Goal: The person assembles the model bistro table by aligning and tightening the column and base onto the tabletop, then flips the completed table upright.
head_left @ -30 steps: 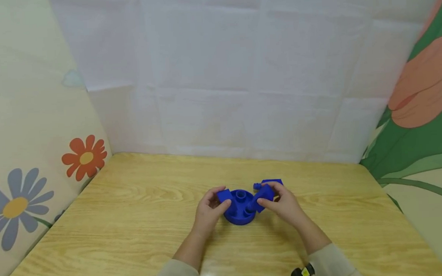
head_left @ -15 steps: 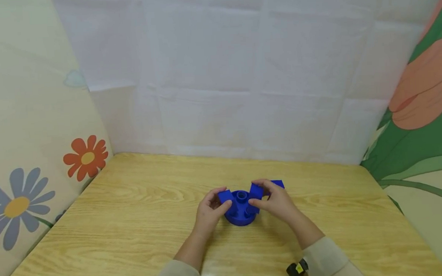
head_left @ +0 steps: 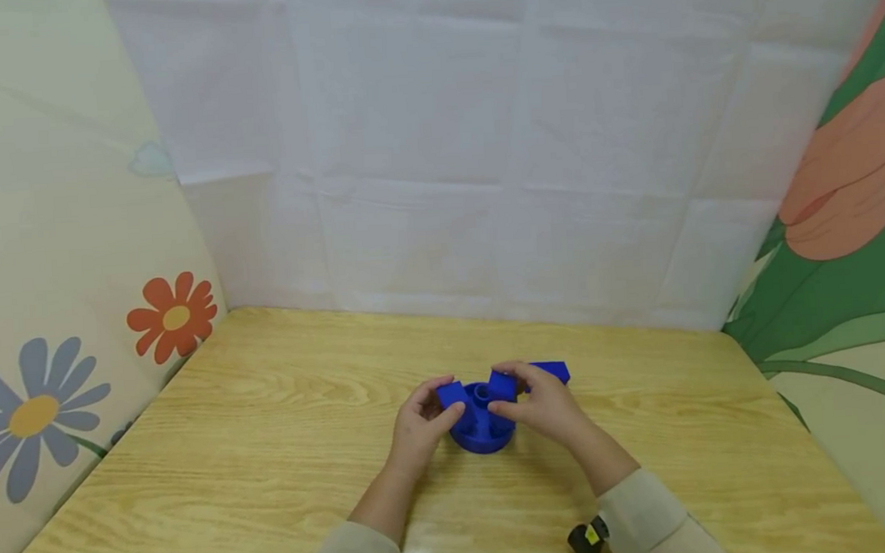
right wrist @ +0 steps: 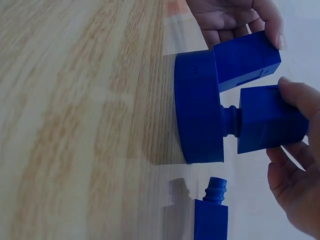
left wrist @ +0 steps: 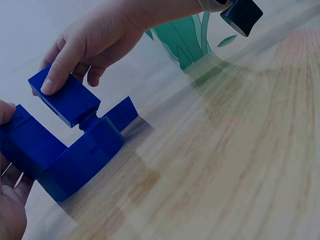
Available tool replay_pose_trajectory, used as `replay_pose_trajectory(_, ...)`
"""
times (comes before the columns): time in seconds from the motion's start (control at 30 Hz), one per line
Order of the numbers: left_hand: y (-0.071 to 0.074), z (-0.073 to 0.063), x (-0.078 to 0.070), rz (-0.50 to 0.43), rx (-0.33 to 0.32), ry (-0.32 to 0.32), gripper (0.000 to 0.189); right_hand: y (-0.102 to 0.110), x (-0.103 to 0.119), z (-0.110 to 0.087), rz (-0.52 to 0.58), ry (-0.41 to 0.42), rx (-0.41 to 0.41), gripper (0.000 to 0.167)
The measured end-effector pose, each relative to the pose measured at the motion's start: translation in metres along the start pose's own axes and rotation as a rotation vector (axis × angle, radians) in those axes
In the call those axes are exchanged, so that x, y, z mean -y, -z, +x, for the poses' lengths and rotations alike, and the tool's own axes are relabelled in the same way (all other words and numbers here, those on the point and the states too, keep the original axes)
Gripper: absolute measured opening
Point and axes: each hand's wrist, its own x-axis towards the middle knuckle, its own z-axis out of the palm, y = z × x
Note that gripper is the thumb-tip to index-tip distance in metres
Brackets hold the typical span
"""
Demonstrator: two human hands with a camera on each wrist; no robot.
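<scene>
A round blue base (head_left: 484,444) with raised sockets rests on the table. My left hand (head_left: 416,428) pinches a blue block (head_left: 451,393) that stands on the base's left side, flush with the rim in the right wrist view. My right hand (head_left: 548,404) holds a second blue block (right wrist: 270,120) between thumb and fingers, over the base's right side. Its ribbed neck (right wrist: 230,120) shows between block and base, with its tip hidden behind the rim. In the left wrist view this block (left wrist: 67,100) leans to one side.
A third blue block (head_left: 553,372) lies on the wooden table (head_left: 306,400) behind my right hand, its ribbed peg (right wrist: 216,190) exposed. A white cloth (head_left: 420,144) hangs behind the table, with flower-printed panels at both sides.
My right hand has moved left with its block, bringing it from a steep tilt beside the base to a more upright stance over it. My left hand has hardly moved.
</scene>
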Motion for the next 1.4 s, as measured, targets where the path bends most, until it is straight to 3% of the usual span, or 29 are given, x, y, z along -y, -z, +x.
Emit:
replay_pose_trajectory(0.23, 0.000, 0.000, 0.000, 0.003, 0.001, 0.013, 0.044, -0.001, 0.001, 0.001, -0.034, -0.004, 0.014, 0.051)
replay_pose_trajectory(0.57, 0.000, 0.000, -0.001, -0.004, -0.002, 0.007, 0.044, 0.002, 0.002, -0.003, -0.089, 0.074, 0.032, 0.042)
replay_pose_trajectory(0.87, 0.000, 0.000, -0.001, -0.018, -0.010, 0.008, 0.044, 0.006, -0.001, 0.001, 0.031, 0.063, 0.129, 0.048)
replay_pose_trajectory(1.23, 0.001, 0.000, 0.000, 0.006, -0.003, 0.013, 0.043, 0.007, -0.009, 0.004, 0.149, 0.043, 0.172, 0.048)
replay_pose_trajectory(1.4, 0.002, 0.000, 0.001, 0.008, 0.000, 0.021, 0.044, 0.004, -0.013, 0.004, 0.253, -0.007, 0.220, 0.050)
